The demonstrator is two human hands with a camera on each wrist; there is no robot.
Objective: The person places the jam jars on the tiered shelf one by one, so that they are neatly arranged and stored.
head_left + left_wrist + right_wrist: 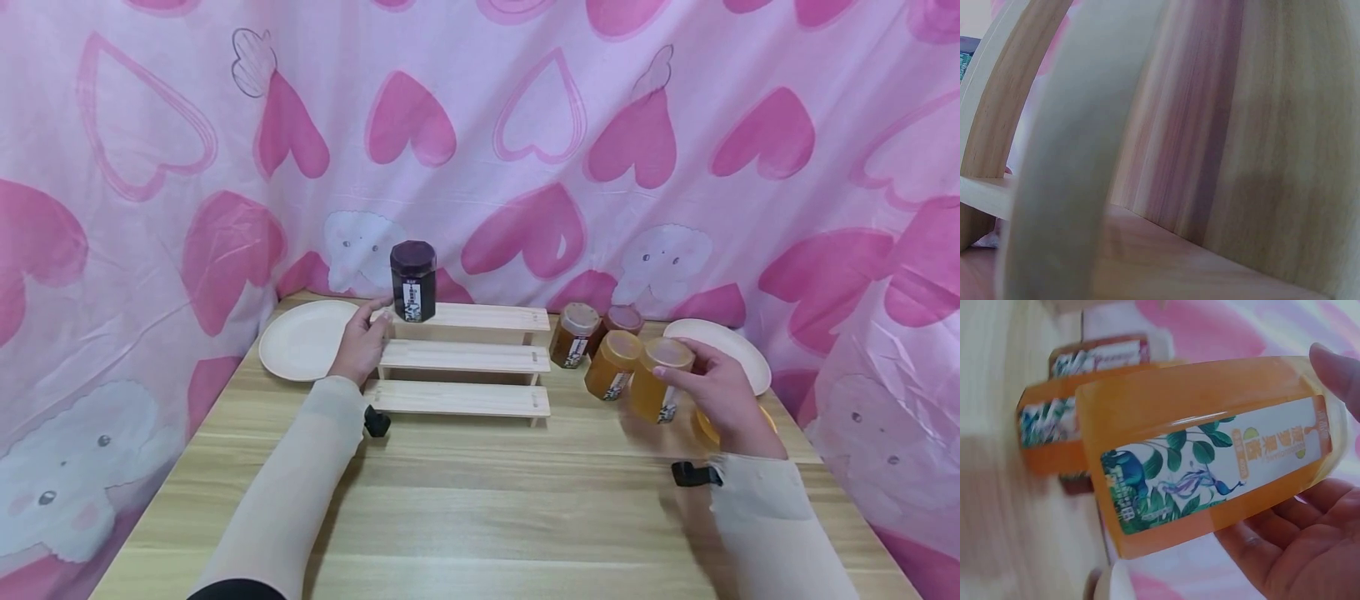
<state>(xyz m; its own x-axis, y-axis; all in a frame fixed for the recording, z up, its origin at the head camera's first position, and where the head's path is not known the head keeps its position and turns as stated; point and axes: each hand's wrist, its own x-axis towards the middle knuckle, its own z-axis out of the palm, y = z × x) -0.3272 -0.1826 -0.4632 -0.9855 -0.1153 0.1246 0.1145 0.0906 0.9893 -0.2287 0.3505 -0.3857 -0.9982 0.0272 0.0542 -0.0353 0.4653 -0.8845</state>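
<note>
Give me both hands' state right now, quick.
Left hand: open, fingers resting on the wooden step shelf.
Right hand: grips the orange jar.

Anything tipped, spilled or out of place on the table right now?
Nothing spilled or damaged. The only tilted thing is the orange jar, leaning because the right hand holds it. The dark jar stands upright on the top step of the wooden rack.

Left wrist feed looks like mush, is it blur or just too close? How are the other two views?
Left wrist: too close, only soft wooden shelf boards. Right wrist: orange jar label sharp with slight glare, jars behind blurred. Head: evenly lit, edges bowed by the wide lens.
</note>
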